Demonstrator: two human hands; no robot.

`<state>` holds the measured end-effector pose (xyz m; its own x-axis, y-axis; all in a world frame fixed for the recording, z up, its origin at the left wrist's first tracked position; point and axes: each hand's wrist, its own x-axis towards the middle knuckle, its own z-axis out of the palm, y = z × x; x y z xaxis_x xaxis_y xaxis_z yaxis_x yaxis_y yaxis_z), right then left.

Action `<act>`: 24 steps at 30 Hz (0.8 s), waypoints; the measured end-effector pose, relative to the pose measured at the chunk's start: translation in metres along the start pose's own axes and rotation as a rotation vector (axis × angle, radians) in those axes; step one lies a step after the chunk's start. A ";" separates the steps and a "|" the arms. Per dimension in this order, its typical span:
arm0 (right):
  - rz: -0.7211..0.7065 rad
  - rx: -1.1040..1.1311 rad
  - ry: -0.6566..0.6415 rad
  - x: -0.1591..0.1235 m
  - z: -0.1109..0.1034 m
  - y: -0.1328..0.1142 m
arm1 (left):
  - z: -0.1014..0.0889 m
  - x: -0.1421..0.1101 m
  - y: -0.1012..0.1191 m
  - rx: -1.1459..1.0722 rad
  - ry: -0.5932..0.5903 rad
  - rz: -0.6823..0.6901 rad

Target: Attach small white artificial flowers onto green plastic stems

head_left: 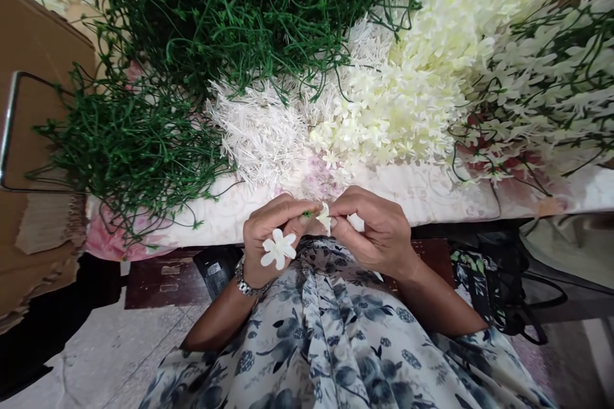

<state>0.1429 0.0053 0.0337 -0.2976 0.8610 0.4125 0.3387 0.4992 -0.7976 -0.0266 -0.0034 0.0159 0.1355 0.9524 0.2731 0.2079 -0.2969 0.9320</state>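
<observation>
Both hands meet close to my body, just at the table's near edge. My left hand (268,230) is closed, thumb and forefinger pinching a green plastic stem (307,213) whose tip shows. A white artificial flower (278,248) stands out at the back of that hand. My right hand (378,230) pinches a small white flower head (325,217) between thumb and forefinger, right beside the stem tip. Another white petal piece (355,222) shows among the right fingers. Whether stem and flower head are joined I cannot tell.
Green artificial stems (259,13) form a large heap at the back, with a smaller bunch (139,140) at left. White thin pieces (263,131) and loose cream flower heads (398,108) lie mid-table. Finished-looking flower sprays (566,77) lie right. A cardboard box (43,32) stands left.
</observation>
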 end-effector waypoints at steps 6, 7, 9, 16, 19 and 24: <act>-0.077 -0.111 -0.060 0.003 -0.013 -0.004 | -0.003 -0.003 -0.003 0.050 -0.053 0.054; -0.087 -0.138 -0.080 0.003 -0.015 -0.004 | -0.002 -0.003 -0.004 0.054 -0.061 0.067; -0.105 -0.185 -0.115 0.004 -0.019 -0.004 | -0.001 -0.004 -0.005 0.043 -0.075 0.097; -0.171 -0.366 -0.243 0.001 -0.024 -0.002 | 0.002 -0.005 -0.007 0.066 -0.100 0.193; -0.198 -0.435 -0.256 0.000 -0.023 -0.004 | 0.001 -0.003 -0.008 0.126 -0.136 0.246; -0.224 -0.527 -0.291 -0.002 -0.019 -0.002 | 0.002 0.000 -0.008 0.252 -0.203 0.290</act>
<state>0.1596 0.0039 0.0430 -0.6167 0.7055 0.3491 0.6113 0.7087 -0.3523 -0.0265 -0.0010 0.0082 0.4061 0.8013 0.4394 0.3599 -0.5822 0.7290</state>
